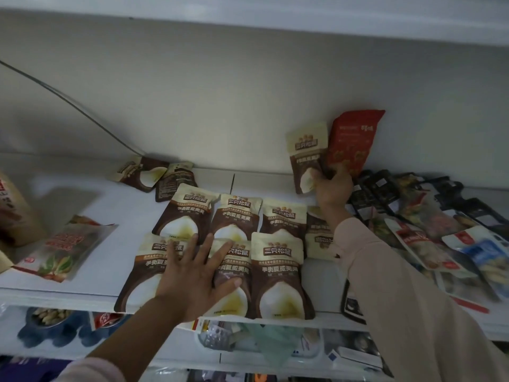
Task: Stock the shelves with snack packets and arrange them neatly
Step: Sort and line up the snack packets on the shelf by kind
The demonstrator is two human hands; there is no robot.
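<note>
Shelf (91, 293) partly stocked. Brown-and-cream packets (278, 271) lie in two overlapping rows near the front edge, fairly even.

Left grip (192, 274): flat, fingers spread, pressing on the front row (holding nothing).

Right grip (332, 186): raised at the back wall, fingers curled round two packets, a cream-topped packet (305, 150) and a red packet (355, 142).

Judged remaining:
- place those two
- straighten the loose packets (154, 175) tipped over at the back
- sort the jumbled dark packets (413, 205) at right
- square up the clear-fronted packet (63, 249) lying askew at left

Roughly half done.
</note>
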